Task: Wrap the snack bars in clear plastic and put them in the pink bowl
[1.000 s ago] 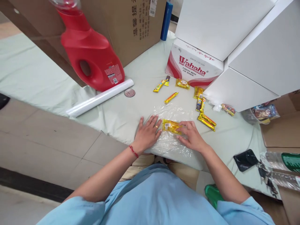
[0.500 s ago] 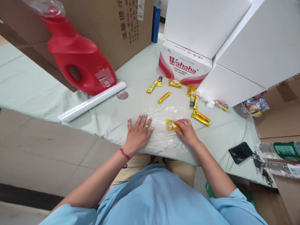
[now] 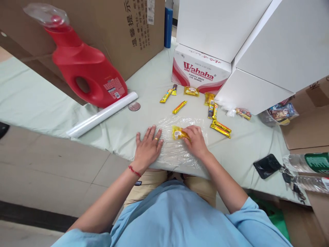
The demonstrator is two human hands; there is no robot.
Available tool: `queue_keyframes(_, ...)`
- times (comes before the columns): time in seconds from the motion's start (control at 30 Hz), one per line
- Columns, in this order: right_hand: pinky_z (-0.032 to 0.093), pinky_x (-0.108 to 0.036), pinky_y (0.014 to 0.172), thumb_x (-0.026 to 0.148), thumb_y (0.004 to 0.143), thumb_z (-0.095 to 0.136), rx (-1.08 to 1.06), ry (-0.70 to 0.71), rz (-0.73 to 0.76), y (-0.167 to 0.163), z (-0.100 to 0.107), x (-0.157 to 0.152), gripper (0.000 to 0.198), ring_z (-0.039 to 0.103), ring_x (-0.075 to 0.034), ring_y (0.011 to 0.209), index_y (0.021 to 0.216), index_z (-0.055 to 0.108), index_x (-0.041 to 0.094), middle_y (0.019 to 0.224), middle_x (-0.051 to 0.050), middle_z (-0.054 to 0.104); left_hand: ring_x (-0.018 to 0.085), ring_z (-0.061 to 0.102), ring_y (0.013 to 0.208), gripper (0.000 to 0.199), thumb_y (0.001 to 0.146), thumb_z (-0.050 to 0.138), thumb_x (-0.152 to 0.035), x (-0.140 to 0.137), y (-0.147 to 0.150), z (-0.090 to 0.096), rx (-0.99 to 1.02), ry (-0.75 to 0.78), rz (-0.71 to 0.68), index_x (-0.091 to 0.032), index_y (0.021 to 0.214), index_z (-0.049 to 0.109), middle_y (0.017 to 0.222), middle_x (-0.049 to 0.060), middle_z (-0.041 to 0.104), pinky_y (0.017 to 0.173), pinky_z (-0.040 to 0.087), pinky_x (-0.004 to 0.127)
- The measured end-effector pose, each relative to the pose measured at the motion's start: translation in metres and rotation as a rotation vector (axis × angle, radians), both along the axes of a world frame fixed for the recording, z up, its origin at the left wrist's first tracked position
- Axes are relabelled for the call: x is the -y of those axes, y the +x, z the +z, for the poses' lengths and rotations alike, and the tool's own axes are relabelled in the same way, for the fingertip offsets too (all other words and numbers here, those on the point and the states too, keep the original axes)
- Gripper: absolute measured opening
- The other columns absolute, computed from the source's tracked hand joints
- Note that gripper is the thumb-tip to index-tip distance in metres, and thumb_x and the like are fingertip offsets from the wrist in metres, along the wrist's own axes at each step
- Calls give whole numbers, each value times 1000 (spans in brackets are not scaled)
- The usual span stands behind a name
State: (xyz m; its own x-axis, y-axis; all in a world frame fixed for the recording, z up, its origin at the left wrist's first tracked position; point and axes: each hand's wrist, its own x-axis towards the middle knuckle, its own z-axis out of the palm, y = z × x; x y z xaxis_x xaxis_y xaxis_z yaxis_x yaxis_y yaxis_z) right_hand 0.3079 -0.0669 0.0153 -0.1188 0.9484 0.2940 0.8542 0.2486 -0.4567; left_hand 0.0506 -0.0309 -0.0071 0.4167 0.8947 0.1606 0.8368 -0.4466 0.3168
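Note:
A wrinkled sheet of cling film [image 3: 171, 154] lies across the table in front of me. My left hand [image 3: 147, 147] rests flat with spread fingers at the film's left edge. Over the sheet, my right hand [image 3: 195, 140] grips a yellow-wrapped snack [image 3: 177, 133]; its barcode end sticks out to the left, and the rest is under my fingers. Beyond the film lies a slim yellow snack stick [image 3: 179, 107]. To the right are two more yellow sticks [image 3: 220, 130], side by side.
A clear film roll [image 3: 102, 115] lies left, by a red detergent bottle [image 3: 89, 65] and a round metal disc [image 3: 134, 106]. Behind stands a Wahaha carton [image 3: 200, 68] with yellow snacks before it. A black phone-like object [image 3: 267, 166], keys [image 3: 293, 183] and plastic bottles [image 3: 303, 163] lie right.
My right hand has moved left with the yellow-wrapped snack, closer to the middle of the film. My left hand has shifted slightly left, still flat. The view has turned a little.

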Motion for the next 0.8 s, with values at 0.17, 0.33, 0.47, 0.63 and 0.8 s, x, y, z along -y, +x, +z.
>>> queue_keyframes(0.17, 43, -59, 119, 31, 101, 61, -22, -71, 17, 2, -9, 16, 46, 47, -34, 140, 147, 59, 22, 151, -18, 53, 30, 42, 157, 58, 107, 42, -30, 7, -21, -2, 132, 124, -263, -27, 165, 38, 165, 14, 49, 132, 13, 64)
queue_keyframes(0.33, 49, -54, 117, 42, 103, 64, -129, -125, 141, 38, 11, 78, 56, 53, -30, 140, 156, 48, 30, 149, -14, 57, 30, 50, 151, 68, 103, 54, -44, 7, -53, -4, 161, -44, -536, -22, 165, 35, 156, 15, 60, 132, 19, 60)
queue_keyframes(0.47, 54, -56, 109, 38, 101, 68, -100, -103, 147, 42, -5, 124, 42, 59, -31, 132, 141, 63, 29, 141, -14, 64, 27, 54, 147, 39, 103, 55, -44, 2, -68, -5, 173, -142, -582, -25, 135, 66, 156, 11, 60, 132, 23, 55)
queue_keyframes(0.63, 58, -51, 101, 24, 105, 54, -193, -77, 77, 36, -11, 135, 24, 66, -27, 118, 116, 75, 30, 124, -10, 74, 22, 66, 133, 35, 107, 41, -38, -2, -64, 6, 240, -271, -507, -28, 105, 75, 134, 7, 76, 129, 30, 53)
queue_keyframes(0.8, 58, -39, 84, 40, 105, 53, -291, -228, -43, 57, 17, 90, 29, 71, -24, 89, 111, 77, 26, 97, -8, 77, 24, 72, 117, 39, 101, 45, -53, -37, -41, 33, 322, -366, -376, -26, 102, 74, 124, 7, 78, 109, 53, 41)
